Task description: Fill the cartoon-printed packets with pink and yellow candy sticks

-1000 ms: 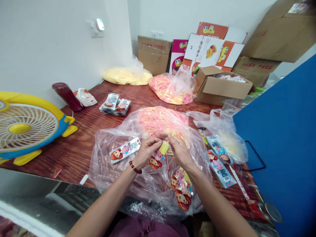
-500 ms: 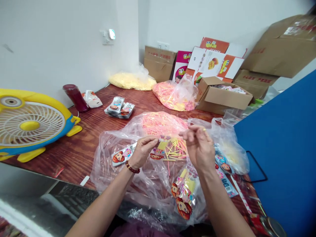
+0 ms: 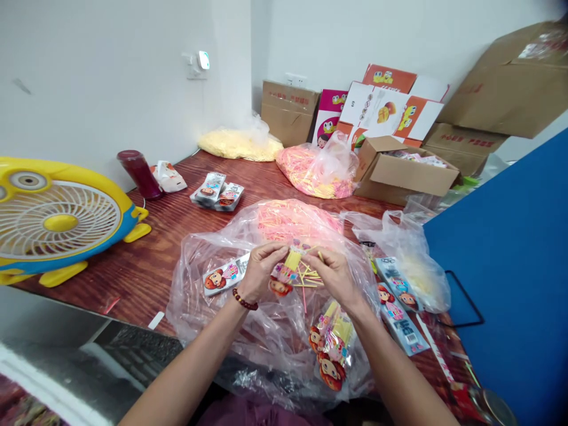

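Note:
My left hand [image 3: 261, 273], a beaded bracelet at its wrist, pinches the upper left edge of a clear printed packet [image 3: 284, 273]. Yellow sticks show inside this packet, above a cartoon girl. My right hand [image 3: 338, 277] is closed at the packet's upper right, with a short yellow stick [image 3: 320, 256] at its fingertips. Whether these fingers also grip the packet's edge is hidden. Behind the hands, loose pink and yellow sticks [image 3: 297, 219] lie in a large clear plastic bag [image 3: 199, 251]. Filled packets [image 3: 332, 349] rest on the plastic near my right forearm.
Flat printed packets lie left [image 3: 222, 278] and right [image 3: 402, 307] of the hands. Farther back are a packet stack [image 3: 217, 192], bags of pink [image 3: 315, 171] and yellow sticks [image 3: 239, 147], and an open carton [image 3: 408, 174]. A yellow fan [image 3: 62, 222] stands left; a blue panel [image 3: 510, 254] borders the right.
My right hand has come down and left from above the loose sticks to the packet's top, its fingers now pinched. My left hand still holds the packet in about the same place.

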`<move>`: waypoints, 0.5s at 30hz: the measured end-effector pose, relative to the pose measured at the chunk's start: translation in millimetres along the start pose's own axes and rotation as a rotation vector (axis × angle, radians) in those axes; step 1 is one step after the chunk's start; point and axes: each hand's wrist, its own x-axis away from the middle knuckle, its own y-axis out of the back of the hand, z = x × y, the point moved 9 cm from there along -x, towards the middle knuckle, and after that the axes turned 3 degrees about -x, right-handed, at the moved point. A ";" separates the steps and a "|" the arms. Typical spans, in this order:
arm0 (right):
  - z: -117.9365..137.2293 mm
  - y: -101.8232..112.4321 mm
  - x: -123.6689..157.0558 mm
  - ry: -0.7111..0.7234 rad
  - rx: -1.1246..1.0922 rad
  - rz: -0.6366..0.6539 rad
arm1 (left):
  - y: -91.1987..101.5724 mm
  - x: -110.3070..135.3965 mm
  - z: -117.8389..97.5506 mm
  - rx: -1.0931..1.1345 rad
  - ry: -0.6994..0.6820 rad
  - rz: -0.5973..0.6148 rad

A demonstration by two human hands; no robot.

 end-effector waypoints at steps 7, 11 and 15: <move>-5.3 11.0 -10.1 -0.044 -0.076 -0.012 | 0.0 1.8 9.4 0.078 0.081 0.002; -15.4 13.3 -9.9 -0.100 -0.179 -0.054 | -10.8 9.9 17.3 0.068 0.243 0.174; -23.4 9.9 -7.0 -0.127 -0.214 -0.080 | -18.5 17.7 24.0 0.014 0.327 0.280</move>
